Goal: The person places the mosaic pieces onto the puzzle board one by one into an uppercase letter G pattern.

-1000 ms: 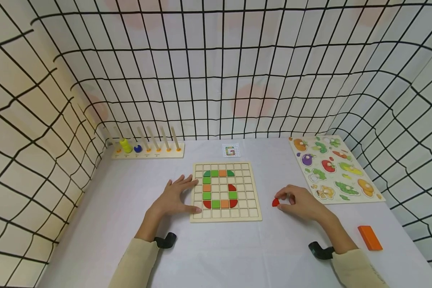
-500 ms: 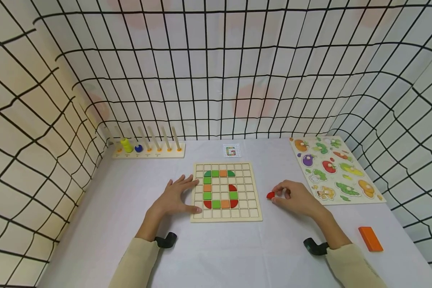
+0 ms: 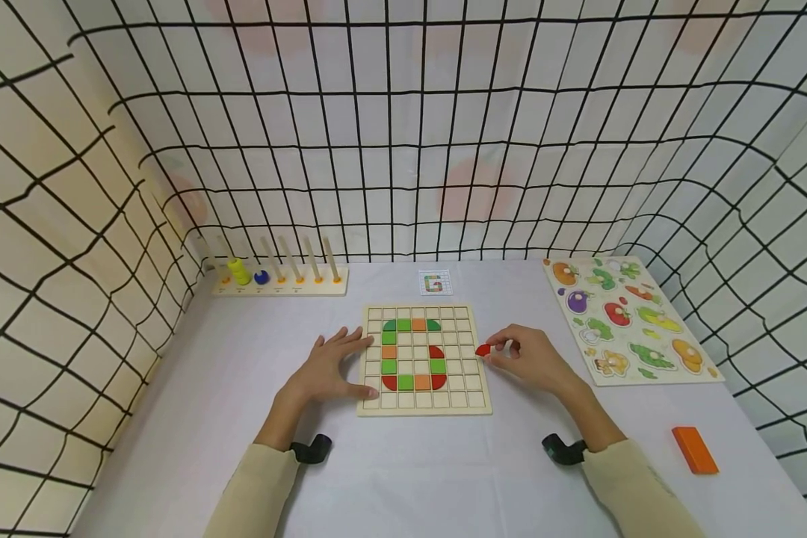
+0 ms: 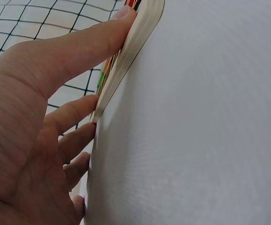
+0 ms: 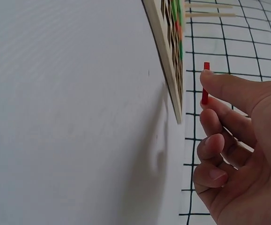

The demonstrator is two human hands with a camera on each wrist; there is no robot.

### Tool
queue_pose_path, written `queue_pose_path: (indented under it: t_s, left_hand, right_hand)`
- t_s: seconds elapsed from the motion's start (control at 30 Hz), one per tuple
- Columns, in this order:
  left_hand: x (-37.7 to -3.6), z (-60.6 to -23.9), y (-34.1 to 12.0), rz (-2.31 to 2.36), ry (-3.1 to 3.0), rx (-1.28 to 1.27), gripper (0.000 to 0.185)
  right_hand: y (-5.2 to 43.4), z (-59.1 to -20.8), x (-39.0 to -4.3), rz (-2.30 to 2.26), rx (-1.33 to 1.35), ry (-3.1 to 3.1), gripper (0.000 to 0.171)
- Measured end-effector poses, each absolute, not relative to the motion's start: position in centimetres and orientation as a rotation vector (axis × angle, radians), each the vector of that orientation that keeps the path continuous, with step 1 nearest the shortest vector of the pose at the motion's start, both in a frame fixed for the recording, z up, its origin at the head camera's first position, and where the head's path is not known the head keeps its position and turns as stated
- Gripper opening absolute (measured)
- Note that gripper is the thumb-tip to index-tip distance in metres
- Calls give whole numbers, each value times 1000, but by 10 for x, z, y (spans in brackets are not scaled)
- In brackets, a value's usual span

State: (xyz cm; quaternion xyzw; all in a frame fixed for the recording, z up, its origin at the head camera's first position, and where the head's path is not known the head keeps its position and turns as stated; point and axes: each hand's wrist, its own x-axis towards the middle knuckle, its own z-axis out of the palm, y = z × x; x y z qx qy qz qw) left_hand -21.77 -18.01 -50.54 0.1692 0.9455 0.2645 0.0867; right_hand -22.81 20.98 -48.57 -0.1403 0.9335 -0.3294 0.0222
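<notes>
A square wooden grid board [image 3: 471,403] lies mid-table in the head view. Green, orange and red tiles [image 3: 406,382] on it form a G-like shape. My left hand [image 3: 324,372] rests at the board's left side, fingers spread, with thumb and fingertips on its edge [image 4: 142,30]. Between thumb and index finger my right hand [image 3: 534,360] pinches a small red tile [image 3: 483,350] with a rounded side, just at the board's right edge. In the right wrist view that thin tile [image 5: 205,96] is seen edge-on, raised above the table, and the other fingers are curled.
Behind the board lies a small pattern card [image 3: 435,282]. A peg stand [image 3: 323,290] with yellow and blue rings is at back left. To the right lie a vegetable puzzle board [image 3: 635,329] and an orange block [image 3: 695,450]. Black netting [image 3: 413,146] encloses the table.
My right hand has carried the red tile left and away from me, from the bare cloth to the board's right edge. The left hand stays at the board's left side.
</notes>
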Motion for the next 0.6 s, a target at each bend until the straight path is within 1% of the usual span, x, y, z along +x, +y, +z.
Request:
queue_pose_path:
  t_s: [0.6]
  left_hand:
    - [-217,-503,-180,796,2810,492,98]
  right_hand:
    - [164,-494,-246,-1137,-420,2832,26]
